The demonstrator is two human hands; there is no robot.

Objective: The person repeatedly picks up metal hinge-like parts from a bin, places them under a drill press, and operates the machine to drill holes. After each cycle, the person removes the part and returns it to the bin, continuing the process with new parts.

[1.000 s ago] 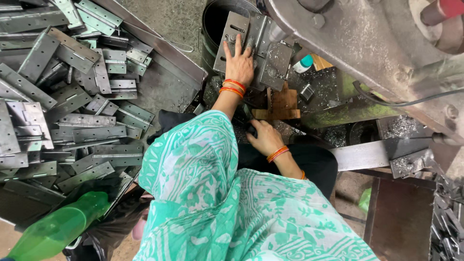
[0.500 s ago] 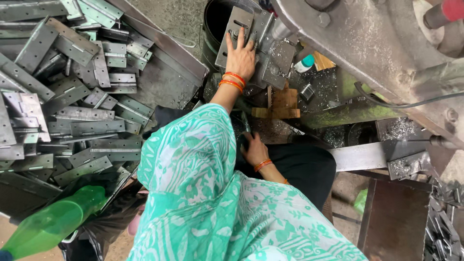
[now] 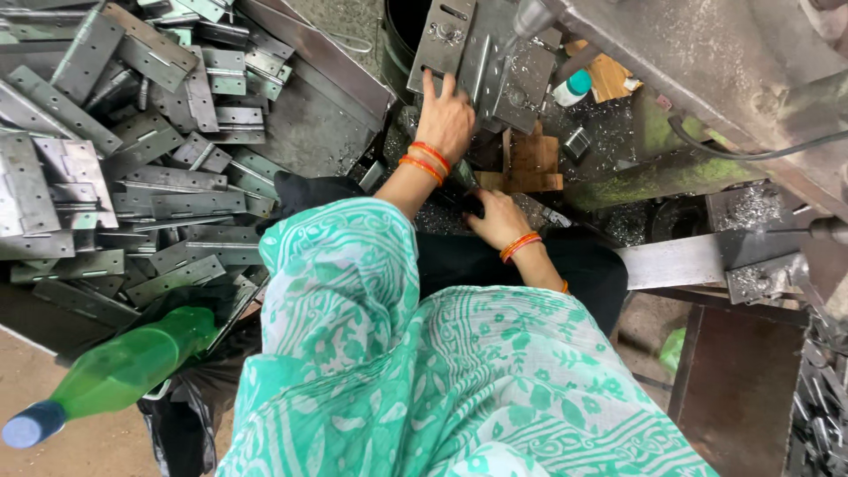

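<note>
One head-worn view looks steeply down from close above the person's lap, facing forward: a pile of metal hinges (image 3: 115,168) far left, machine body (image 3: 707,62) far right.

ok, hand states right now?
Left hand: open, flat on the metal plate.
Right hand: fingers curled over metal scraps; holding anything, cannot tell.

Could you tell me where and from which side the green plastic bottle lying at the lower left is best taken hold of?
Probably around the green bottle's wide body, coming from above. It lies on its side, its blue cap pointing to the lower left, so the rounded flank is bare on top. Its far end meets the heap of metal hinge plates, while the narrow capped neck gives less to hold.
</note>
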